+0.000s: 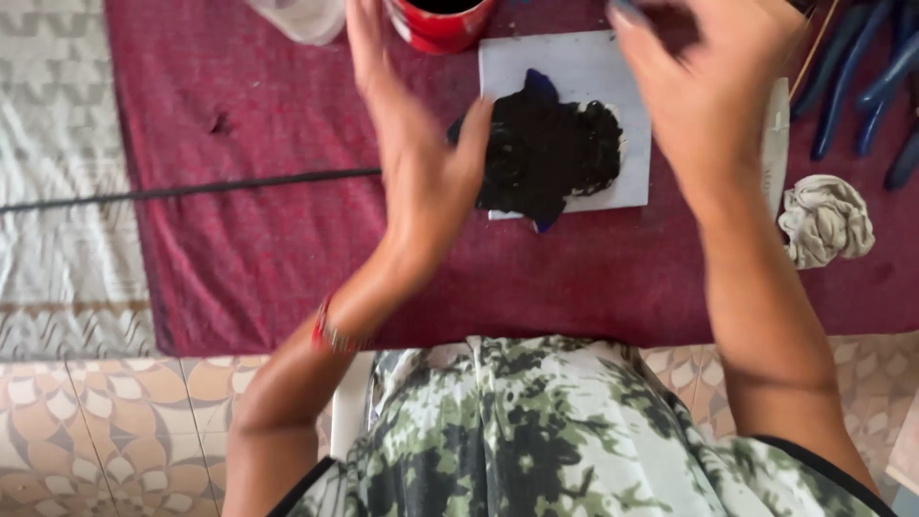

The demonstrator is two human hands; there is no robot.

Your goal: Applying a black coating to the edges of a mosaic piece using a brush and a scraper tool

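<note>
Overhead, both hands' grips spread wide, empty, above dark clump (550, 153); red cup (440, 24), crumpled rag (825, 220) nearby.

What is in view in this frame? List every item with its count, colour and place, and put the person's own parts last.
dark clump: one, black with blue bits, on the white board
white board: one, white, top centre on the cloth
maroon cloth: one, maroon, spread across the middle
red cup: one, red, top edge, cut off by the frame
clear container: one, translucent white, top edge, left of the cup
crumpled rag: one, off-white, at the right
blue handles: several, blue, top right; the kind of tool is unclear
black cord: one, black, running leftward from the middle
patterned mat: one, grey and white, at the left
tiled floor: patterned tan, at the bottom
left hand: open, beside the clump, red bangle on the wrist
right hand: blurred, above the board
</note>
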